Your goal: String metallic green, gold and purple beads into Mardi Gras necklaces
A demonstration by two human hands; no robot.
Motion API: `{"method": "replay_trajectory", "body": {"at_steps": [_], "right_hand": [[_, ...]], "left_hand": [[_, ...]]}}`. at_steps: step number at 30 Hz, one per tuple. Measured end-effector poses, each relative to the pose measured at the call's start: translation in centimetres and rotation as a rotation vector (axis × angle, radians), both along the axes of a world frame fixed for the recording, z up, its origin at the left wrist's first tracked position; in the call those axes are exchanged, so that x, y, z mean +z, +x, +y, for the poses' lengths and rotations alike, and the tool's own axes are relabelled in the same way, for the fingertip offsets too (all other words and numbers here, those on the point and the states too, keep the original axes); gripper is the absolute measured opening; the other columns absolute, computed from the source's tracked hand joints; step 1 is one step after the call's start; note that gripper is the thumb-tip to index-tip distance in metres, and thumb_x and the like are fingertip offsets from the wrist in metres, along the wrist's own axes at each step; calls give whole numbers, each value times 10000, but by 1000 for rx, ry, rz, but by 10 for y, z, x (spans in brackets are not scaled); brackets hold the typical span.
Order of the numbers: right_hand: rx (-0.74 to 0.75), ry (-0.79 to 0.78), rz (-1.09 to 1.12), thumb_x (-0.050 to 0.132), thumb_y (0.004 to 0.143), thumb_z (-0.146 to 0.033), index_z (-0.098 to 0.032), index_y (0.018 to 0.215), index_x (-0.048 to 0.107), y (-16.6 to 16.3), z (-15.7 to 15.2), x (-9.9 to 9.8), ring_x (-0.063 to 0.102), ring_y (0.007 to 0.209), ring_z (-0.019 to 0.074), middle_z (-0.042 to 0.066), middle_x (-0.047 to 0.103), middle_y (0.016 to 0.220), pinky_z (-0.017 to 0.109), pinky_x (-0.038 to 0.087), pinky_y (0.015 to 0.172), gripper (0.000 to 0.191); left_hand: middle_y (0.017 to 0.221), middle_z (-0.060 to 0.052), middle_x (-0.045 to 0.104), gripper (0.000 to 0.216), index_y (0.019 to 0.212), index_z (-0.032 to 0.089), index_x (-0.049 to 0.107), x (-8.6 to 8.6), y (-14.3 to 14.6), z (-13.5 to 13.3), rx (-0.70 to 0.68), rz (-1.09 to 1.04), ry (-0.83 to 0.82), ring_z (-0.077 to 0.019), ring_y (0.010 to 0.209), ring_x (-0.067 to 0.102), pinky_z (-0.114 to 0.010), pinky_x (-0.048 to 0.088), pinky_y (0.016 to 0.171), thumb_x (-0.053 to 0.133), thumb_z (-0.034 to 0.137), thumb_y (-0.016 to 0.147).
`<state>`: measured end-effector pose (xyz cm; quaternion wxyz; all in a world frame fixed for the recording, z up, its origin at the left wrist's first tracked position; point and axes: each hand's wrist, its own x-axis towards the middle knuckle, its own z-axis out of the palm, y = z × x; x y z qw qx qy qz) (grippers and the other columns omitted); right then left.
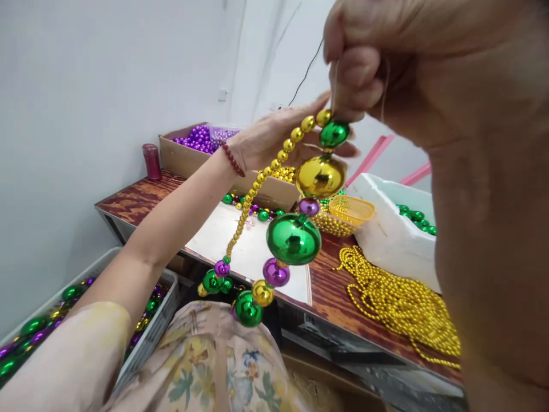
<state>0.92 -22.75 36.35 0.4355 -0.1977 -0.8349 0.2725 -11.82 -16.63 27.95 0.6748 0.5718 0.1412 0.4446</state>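
My right hand (429, 74) is close to the camera at the top right, with its fingers pinched shut on the thin thread at the top of a bead strand (294, 238). From it hang a small green ball, a large gold ball (320, 176), a big green ball and smaller purple, gold and green ones. A line of small gold beads (257, 183) curves down to the left. My left hand (270, 140) reaches out behind the strand with its fingers stretched, and the gold beads pass across it. A red bead bracelet is on that wrist.
A wooden table (141, 197) carries a white sheet (253, 246), a cardboard box (184, 157) of purple and gold beads, a red cylinder (151, 161), a yellow basket (351, 209), a white foam box (394, 229) and a heap of gold bead strings (398, 303). A grey crate (158, 326) of beads sits lower left.
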Motion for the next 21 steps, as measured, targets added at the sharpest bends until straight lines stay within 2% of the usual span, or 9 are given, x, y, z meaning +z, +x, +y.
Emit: {"method": "replay_trajectory", "body": {"at_steps": [3, 5, 8, 10, 12, 14, 17, 21], "right_hand": [[79, 27, -78, 776, 805, -207, -178, 644, 691, 2, 0, -2, 509, 433, 65, -49, 570, 509, 182, 371, 348, 184], [102, -22, -87, 829, 750, -273, -168, 652, 696, 5, 3, -3, 511, 420, 85, -27, 565, 505, 189, 368, 321, 196], [137, -145, -93, 821, 735, -298, -150, 663, 688, 11, 10, -7, 485, 394, 78, -11, 562, 517, 173, 329, 281, 212], [159, -195, -95, 779, 763, -270, -142, 681, 676, 14, 14, -9, 476, 390, 71, -11, 561, 523, 163, 293, 277, 184], [165, -211, -74, 744, 792, -238, -145, 686, 655, 16, 17, -12, 483, 401, 72, -18, 555, 525, 173, 314, 310, 166], [173, -220, -57, 726, 807, -223, -153, 680, 638, 19, 19, -14, 499, 425, 79, -21, 554, 533, 192, 359, 355, 170], [211, -245, -50, 724, 805, -214, -159, 678, 634, 22, 22, -19, 524, 458, 93, -16, 563, 549, 218, 397, 396, 166], [199, -250, 1, 719, 814, -202, -154, 683, 644, 24, 29, -26, 511, 462, 91, -9, 563, 547, 226, 391, 406, 159]], "left_hand": [[842, -29, 689, 380, 879, 152, 673, -2, 4, -6, -116, 9, -39, -240, 896, 715, -357, 531, 679, 457, 452, 968], [846, -33, 668, 487, 893, 162, 681, -13, 5, -11, -200, -18, -52, -248, 918, 712, -341, 505, 652, 379, 536, 973], [732, -55, 613, 677, 806, 142, 682, -31, 4, -15, -229, -10, -25, -247, 796, 713, -321, 491, 603, 316, 700, 920], [688, -62, 610, 681, 793, 162, 678, -37, 3, -16, -204, -31, 22, -221, 671, 682, -296, 485, 551, 416, 789, 819], [708, -76, 638, 655, 869, 190, 688, -38, -1, -17, -191, -51, 61, -207, 603, 644, -276, 455, 481, 514, 808, 741], [725, -96, 659, 638, 931, 188, 692, -37, -5, -18, -215, -29, 78, -217, 599, 637, -271, 423, 443, 532, 779, 752], [714, -99, 663, 490, 913, 181, 685, -39, -9, -19, -224, -10, 46, -226, 639, 646, -277, 428, 461, 542, 643, 834], [780, -59, 661, 265, 917, 209, 653, -45, -11, -18, -216, -87, -32, -216, 758, 671, -322, 529, 620, 626, 462, 841]]}}
